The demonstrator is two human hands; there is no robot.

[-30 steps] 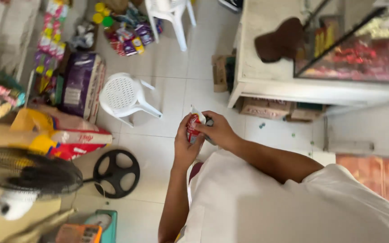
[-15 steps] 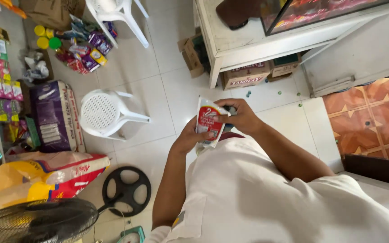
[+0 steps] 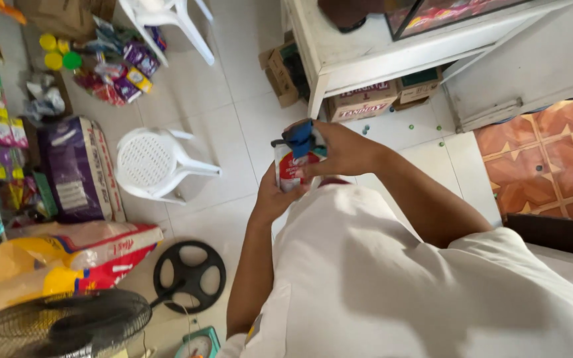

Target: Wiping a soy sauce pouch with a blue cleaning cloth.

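My left hand (image 3: 270,195) grips a small red and white packet (image 3: 289,172) from below, in front of my chest. My right hand (image 3: 341,150) reaches in from the right and holds a blue clip-like tool (image 3: 299,136) against the packet's top edge. What kind of tool it is cannot be made out. Both hands are closed around these things, above the white tiled floor. My white shirt (image 3: 419,285) fills the lower right of the view.
A white plastic stool (image 3: 154,162) lies on the floor to the left, beside a purple sack (image 3: 74,169) and a red, white and yellow sack (image 3: 94,255). A black fan (image 3: 54,325) and its round base (image 3: 189,275) are lower left. A white table (image 3: 366,56) with cardboard boxes (image 3: 361,103) under it stands ahead.
The view has shifted slightly. The packet stays in both hands, and a blue tool now sits at its top under my right hand.
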